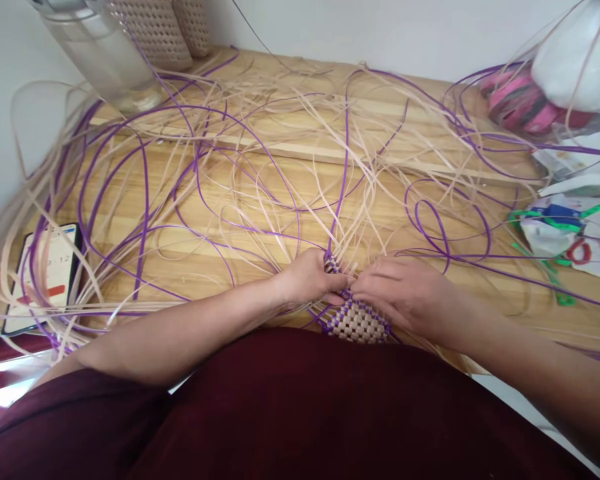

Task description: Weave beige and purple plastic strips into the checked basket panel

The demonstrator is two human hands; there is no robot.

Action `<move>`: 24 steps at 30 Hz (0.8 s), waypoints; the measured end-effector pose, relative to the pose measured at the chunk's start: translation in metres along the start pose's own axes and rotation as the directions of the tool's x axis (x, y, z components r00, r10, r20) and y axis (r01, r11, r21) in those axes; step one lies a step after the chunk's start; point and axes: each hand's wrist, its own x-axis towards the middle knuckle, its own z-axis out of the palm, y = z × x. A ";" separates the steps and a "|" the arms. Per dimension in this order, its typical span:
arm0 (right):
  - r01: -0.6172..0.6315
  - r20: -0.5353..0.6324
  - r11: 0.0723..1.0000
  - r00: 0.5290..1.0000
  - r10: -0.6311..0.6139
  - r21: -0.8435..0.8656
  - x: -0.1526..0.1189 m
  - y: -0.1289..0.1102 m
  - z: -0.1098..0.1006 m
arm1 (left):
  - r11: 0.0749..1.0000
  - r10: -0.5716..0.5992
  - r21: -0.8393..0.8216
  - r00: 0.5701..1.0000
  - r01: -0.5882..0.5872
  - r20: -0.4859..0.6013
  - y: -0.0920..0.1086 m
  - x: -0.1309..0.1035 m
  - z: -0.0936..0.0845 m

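Observation:
A small woven piece (360, 321) in beige and purple lies at the table's near edge, against the dark red shirt. My left hand (314, 279) is closed on its upper left part, thumb and fingers pinching the weave. On the right, my right hand (405, 293) has its fingers bunched together at the top of the piece, touching the strands; what its fingertips hold is too small to make out. Long beige strands and purple strands (347, 147) fan out from the weave across the wooden table (280, 183).
At the back left stand a clear jar (105, 60) and woven baskets (153, 30). A phone (45, 277) lies at the left under strands. Pink-wrapped material (525, 100), a white bundle (580, 60) and plastic packets (555, 230) with green ties are at the right.

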 end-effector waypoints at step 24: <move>-0.270 -0.334 0.963 0.907 0.257 0.006 -0.007 0.008 -0.005 | 0.999 -0.020 -0.050 0.999 0.018 -0.033 -0.001 0.000 0.000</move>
